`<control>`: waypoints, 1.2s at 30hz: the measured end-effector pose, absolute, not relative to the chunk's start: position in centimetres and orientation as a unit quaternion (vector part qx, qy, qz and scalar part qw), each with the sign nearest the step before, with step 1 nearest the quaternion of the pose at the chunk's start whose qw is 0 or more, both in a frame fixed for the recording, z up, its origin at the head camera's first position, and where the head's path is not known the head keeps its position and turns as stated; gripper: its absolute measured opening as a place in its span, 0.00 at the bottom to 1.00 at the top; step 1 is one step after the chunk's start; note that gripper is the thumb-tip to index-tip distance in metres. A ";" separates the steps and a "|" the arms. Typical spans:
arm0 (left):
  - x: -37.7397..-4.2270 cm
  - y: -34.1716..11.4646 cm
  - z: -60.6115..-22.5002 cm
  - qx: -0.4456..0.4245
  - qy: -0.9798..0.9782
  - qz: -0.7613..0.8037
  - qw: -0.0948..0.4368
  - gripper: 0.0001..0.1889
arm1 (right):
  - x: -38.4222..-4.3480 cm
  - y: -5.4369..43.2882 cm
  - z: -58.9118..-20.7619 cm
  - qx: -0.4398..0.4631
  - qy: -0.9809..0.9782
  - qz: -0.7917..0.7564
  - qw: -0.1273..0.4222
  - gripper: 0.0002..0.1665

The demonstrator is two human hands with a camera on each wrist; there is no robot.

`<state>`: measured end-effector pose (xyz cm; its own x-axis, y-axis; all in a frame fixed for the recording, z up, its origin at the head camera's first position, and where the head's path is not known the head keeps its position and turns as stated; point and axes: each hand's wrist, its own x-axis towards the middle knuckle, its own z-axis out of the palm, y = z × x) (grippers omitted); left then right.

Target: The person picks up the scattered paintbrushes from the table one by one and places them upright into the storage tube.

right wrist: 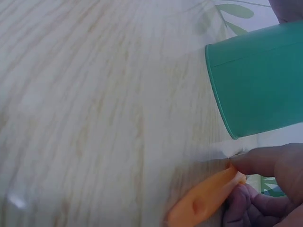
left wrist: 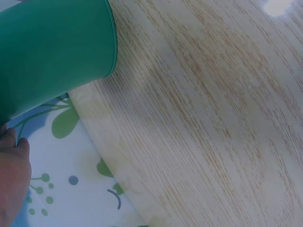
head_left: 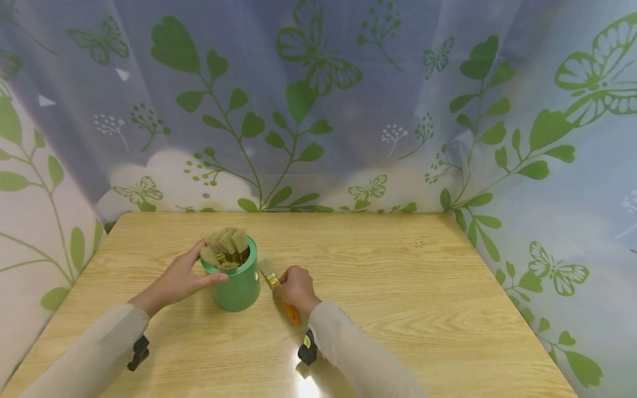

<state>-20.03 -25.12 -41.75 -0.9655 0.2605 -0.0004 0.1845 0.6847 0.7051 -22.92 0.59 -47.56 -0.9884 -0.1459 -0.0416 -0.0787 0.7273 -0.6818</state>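
Note:
A green can (head_left: 236,293) stands upright on the left part of the table, packed with several paintbrushes (head_left: 228,241), bristles up. My left hand (head_left: 185,277) grips it near the rim, thumb on the front and fingers round the far left side. Just right of the can, my right hand (head_left: 298,287) pinches another paintbrush (head_left: 291,313) by its orange handle. Its metal band and pale bristles point up and left toward the can. In the right wrist view, thumb and fingers close on the orange handle (right wrist: 201,198), its end low over the wood.
The light wooden table (head_left: 398,298) reaches back to a curtain (head_left: 318,138) printed with green leaves and butterflies, which also hangs along both sides. Dark devices sit at both wrists, the right one (head_left: 308,347) close above the tabletop.

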 end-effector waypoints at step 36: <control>-19.9 -25.2 -41.8 0.133 0.909 0.391 0.047 0.56 | -23.8 2.0 -37.1 -0.100 0.867 -0.487 -0.041 0.12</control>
<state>-19.93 -25.16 -41.84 -0.9602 0.2786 0.0184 0.2049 0.6585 0.7241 -23.79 1.98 -37.06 -0.9767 -0.1330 0.1687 -0.2132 0.5055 -0.8361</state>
